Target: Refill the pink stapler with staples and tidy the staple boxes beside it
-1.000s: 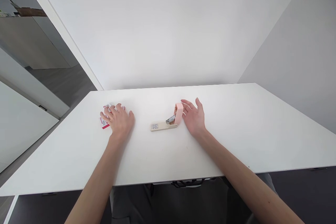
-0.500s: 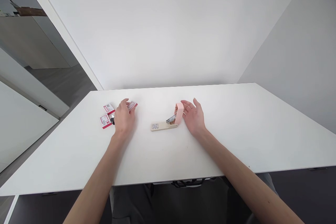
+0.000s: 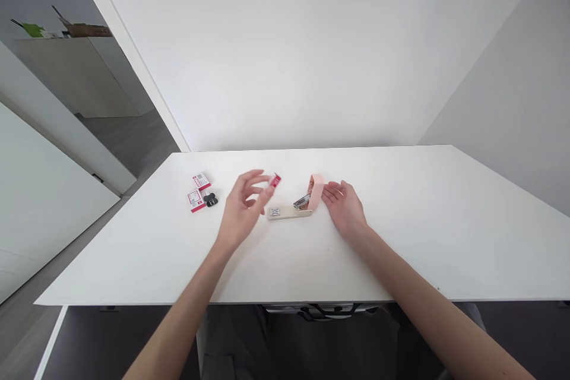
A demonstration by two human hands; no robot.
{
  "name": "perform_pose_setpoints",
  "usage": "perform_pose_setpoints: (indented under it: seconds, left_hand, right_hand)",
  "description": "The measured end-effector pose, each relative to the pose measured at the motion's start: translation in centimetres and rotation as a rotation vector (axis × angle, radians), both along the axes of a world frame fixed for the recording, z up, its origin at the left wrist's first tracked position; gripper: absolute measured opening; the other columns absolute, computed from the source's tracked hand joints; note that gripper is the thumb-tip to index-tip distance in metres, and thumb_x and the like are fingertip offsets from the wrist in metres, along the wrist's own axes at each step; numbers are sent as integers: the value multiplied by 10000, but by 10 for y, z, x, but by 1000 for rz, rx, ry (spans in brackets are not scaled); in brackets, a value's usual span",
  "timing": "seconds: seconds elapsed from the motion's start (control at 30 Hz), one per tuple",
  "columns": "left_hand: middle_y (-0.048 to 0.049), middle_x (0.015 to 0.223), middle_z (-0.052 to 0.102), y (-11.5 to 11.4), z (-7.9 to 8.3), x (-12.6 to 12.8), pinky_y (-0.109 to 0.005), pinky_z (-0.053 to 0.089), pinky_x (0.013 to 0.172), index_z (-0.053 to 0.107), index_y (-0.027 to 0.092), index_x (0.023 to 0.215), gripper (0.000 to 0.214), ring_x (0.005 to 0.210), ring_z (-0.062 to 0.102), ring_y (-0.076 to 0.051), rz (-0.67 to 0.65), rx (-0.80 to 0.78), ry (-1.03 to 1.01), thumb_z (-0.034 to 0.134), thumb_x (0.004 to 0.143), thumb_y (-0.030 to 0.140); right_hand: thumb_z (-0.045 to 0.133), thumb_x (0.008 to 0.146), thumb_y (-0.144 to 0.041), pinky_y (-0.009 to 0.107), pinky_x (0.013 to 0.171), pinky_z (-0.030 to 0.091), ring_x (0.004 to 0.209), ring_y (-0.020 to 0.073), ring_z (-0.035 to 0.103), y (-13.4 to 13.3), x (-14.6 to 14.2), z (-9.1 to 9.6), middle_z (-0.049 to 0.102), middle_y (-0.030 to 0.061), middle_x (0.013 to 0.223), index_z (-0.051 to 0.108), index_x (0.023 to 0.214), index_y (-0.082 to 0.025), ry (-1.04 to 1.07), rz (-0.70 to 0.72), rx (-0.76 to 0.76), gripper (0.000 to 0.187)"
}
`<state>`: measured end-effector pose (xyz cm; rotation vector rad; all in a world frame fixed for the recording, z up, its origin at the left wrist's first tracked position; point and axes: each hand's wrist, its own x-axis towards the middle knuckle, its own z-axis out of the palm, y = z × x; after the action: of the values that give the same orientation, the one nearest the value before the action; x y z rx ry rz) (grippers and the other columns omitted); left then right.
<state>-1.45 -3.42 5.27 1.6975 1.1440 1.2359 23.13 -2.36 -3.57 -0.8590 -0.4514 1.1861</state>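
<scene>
Between the fingertips and thumb of my left hand [image 3: 240, 208] is a small red-and-white box [image 3: 275, 180], raised above the table just left of the stapler. The stapler [image 3: 289, 212] lies opened out, its cream base flat on the table and its pink top cover [image 3: 316, 191] standing up. A metal staple channel [image 3: 301, 202] slants between the two. My right hand [image 3: 345, 209] rests on the table right of the pink cover, palm turned inward and fingers stretched out. Its fingertips are close to the cover; I cannot tell whether they touch.
Two more red-and-white boxes, one farther back [image 3: 202, 181] and one nearer [image 3: 196, 200], lie on the white table [image 3: 285, 273] at the left. A small black object [image 3: 211, 199] lies beside them. A white wall [image 3: 285, 59] rises behind the table.
My left hand has lifted the small box and carried it right, toward the stapler, uncovering the black object. My right hand stays beside the pink cover. The camera view has shifted slightly.
</scene>
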Motion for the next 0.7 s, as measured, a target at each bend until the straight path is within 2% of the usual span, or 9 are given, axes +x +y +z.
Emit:
perform_pose_setpoints:
  seconds: [0.17,0.27,0.37,0.43,0.53,0.7]
  left_hand:
    - [-39,1268,745,-56,-10,3,-393,566,991,615,309,1307,482,1126,711,-236,-79,19,231,786,877,445]
    - [-23,1264,746,-74,-24,11,-399,558,1031,644,318,1264,442,1165,702,-240,-159,7,311,800,865,426]
    - [-23,1265,744,-82,-37,21,-398,576,1010,635,322,1274,446,1154,702,-237,-218,8,365,792,872,432]
    - [-29,1277,738,-84,-42,26,-406,584,999,618,326,1303,459,1153,701,-240,-230,21,381,775,886,436]
    - [-31,1282,736,-86,-45,30,-413,592,985,606,332,1323,446,1147,704,-244,-228,44,383,750,911,420]
    - [-23,1291,736,-88,-45,28,-410,592,1015,612,332,1306,418,1180,705,-240,-188,28,343,750,919,411]
  right_hand:
    - [749,888,-357,471,1058,591,1067,271,706,-54,9,2,688,63,987,690,840,-258,-133,-1,-55,125]
    - [720,919,-376,457,1029,545,997,254,691,-90,17,14,709,58,962,710,849,-248,-395,156,-83,147]
    - [670,967,-441,447,951,522,913,247,663,-116,22,26,713,38,904,708,888,-273,-685,390,-18,190]
    - [639,991,-464,433,899,522,906,251,655,-126,22,29,716,34,919,714,925,-293,-790,461,38,198]
    - [606,1018,-460,422,886,523,944,259,660,-130,19,29,730,37,989,737,979,-319,-870,474,91,197]
    - [612,1019,-474,408,921,538,1036,267,677,-130,16,31,743,43,1106,788,1062,-342,-917,486,81,224]
